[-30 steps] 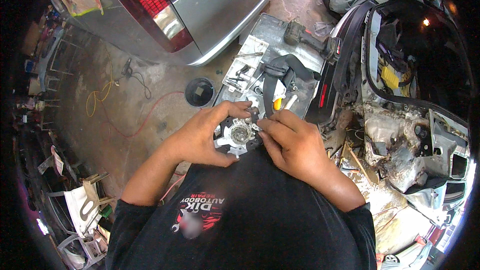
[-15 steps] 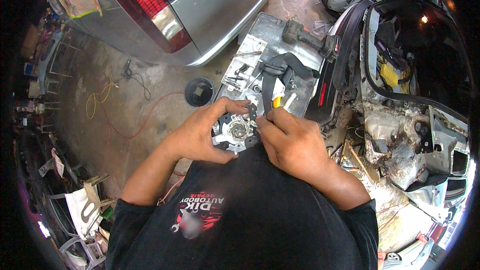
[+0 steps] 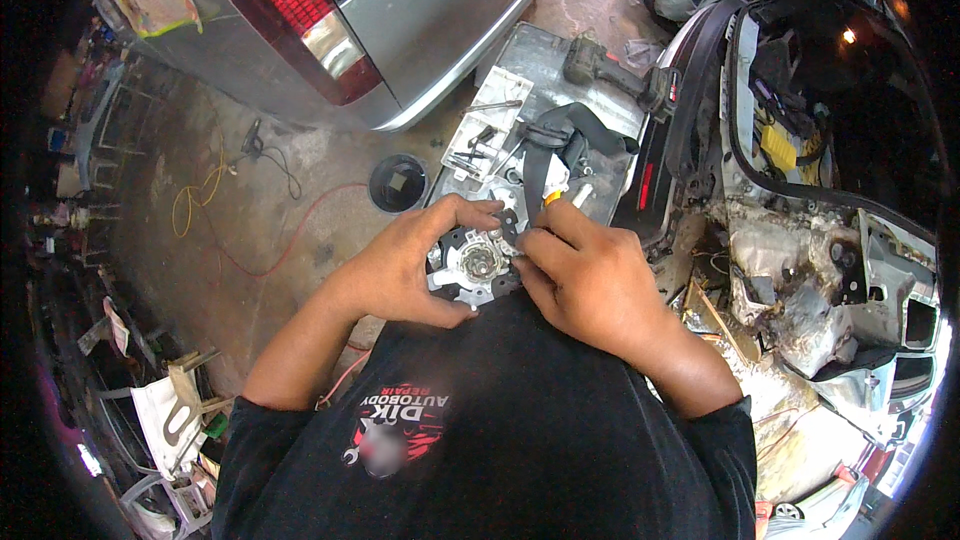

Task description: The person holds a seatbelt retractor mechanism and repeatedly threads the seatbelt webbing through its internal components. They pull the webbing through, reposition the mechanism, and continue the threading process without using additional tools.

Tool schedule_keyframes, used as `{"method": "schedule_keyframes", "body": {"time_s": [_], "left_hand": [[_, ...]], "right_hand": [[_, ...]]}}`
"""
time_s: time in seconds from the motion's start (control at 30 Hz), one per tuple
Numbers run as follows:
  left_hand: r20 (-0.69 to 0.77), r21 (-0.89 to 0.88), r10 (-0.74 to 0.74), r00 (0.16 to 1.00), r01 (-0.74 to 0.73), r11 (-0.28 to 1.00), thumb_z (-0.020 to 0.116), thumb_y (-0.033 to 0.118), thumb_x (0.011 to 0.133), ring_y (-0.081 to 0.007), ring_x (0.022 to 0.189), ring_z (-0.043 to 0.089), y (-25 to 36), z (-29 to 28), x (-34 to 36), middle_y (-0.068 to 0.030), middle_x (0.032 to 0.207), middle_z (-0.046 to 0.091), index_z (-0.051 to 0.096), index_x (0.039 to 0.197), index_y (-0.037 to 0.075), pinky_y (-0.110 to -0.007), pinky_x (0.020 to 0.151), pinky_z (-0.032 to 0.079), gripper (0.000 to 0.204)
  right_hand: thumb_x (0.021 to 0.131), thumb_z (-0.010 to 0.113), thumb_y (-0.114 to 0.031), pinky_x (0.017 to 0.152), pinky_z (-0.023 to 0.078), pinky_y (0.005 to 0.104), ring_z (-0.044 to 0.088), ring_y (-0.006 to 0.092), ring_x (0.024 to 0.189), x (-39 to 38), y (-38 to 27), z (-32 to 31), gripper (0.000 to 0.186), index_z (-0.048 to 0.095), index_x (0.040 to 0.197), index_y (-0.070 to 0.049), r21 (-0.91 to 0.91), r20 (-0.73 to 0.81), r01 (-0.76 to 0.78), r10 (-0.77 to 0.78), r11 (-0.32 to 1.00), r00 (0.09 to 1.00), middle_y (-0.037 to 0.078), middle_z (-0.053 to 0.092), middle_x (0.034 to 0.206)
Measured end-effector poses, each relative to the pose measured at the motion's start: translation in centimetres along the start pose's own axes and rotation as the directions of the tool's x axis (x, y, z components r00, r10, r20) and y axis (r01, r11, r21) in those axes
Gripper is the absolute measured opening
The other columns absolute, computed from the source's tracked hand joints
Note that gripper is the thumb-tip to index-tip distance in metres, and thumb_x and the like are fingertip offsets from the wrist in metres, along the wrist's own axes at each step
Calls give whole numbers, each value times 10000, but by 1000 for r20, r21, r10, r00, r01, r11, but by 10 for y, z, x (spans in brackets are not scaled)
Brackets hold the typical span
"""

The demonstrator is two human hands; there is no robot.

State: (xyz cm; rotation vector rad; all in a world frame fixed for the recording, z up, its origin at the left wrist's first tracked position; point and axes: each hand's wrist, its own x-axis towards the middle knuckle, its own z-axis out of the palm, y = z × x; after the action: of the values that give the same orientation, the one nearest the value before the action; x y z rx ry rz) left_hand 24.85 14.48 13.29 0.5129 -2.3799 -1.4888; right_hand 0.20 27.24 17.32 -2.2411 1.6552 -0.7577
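Observation:
My left hand (image 3: 400,265) is closed round the side of a seat belt retractor (image 3: 482,258), its thumb along the near edge and its index finger over the far edge. The retractor is a metal and white mechanism with a round toothed hub facing up, held close to my shirt. Against its right side, the fingers of my right hand (image 3: 590,275) are pinched together; whatever lies between their tips is hidden. Black belt webbing (image 3: 537,172) lies just beyond, bunched on the metal work surface (image 3: 600,165). A small yellow piece (image 3: 552,197) shows beside my right index finger.
A cordless power tool (image 3: 620,75) lies at the far end of the work surface. On its left, a white tray (image 3: 497,100) carries several small tools. A black bucket (image 3: 398,183) stands on the floor. A silver car (image 3: 430,30) is ahead; a stripped car body (image 3: 800,240) stands right.
My right hand has shifted slightly, its fingers now lower against the retractor's right side. The dark plate near its far edge sits at a different angle. My left hand keeps its grip.

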Motion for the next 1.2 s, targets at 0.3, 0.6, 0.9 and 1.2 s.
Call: {"method": "schedule_keyframes", "body": {"time_s": [0.3,0.6,0.9,1.2], "left_hand": [[1,12,34,999,-34,999,965,172,643,-397,1440,654,2,0,4,-234,1531,675,616,1425,20,-462,1202,504,870],[52,23,-3,999,2,1000,988,151,597,-390,1497,608,2,-2,6,-234,1617,617,588,1425,70,-495,1248,465,923],[51,24,4,999,-5,1000,985,155,591,-382,1490,616,0,-1,6,-234,1617,616,590,1421,74,-488,1233,478,923],[4,101,6,1000,-7,995,983,151,596,-411,1491,611,9,3,1,-236,1615,614,590,1423,92,-509,1234,487,917]], "right_hand": [[926,790,-163,657,597,478,723,335,785,-1,3,4,171,670,996,-62,-7,9,18,-18,1000,1000,115,611,957],[961,769,-188,690,607,481,728,346,795,1,7,-7,182,668,1033,-54,-55,111,68,-61,996,992,122,627,947],[955,786,-145,746,624,514,748,395,885,-2,16,2,291,706,1225,-73,213,79,-6,-11,977,997,133,681,1034],[942,790,-124,753,630,492,754,382,882,-4,8,0,271,716,1194,-55,179,80,9,-24,984,996,137,682,1059]]}}
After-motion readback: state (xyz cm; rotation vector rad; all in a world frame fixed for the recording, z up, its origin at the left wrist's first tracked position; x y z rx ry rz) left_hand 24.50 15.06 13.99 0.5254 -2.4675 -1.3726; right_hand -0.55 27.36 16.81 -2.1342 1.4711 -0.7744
